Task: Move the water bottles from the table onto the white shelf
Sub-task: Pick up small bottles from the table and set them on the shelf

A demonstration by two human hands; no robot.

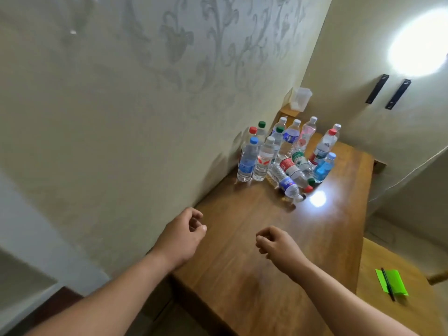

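Over a dozen water bottles (288, 151) crowd the far end of the wooden bench (254, 251), close to the patterned wall. All clear plastic w/ mixed caps: red, green, blue, white. Most stand upright; approx. three lie on their sides at the front of the cluster, caps pointing toward the camera. One lying bottle (287, 184) has a blue label, another (294, 170) a red label. A small bottle w/ blue liquid (323, 167) stands at the right edge of the group. Behind them, a clear plastic container (300, 99) sits on a small ledge.

Left hand (181, 236) hovers over the near-left bench edge, fingers loosely curled, holding nothing. Right hand (278, 246) hovers just beside it, fingers also curled in, nothing held. Both well apart from the bottles.

Far right, a green paper (392, 282) w/ a black pen (388, 283) on it lies on a lower wooden surface.
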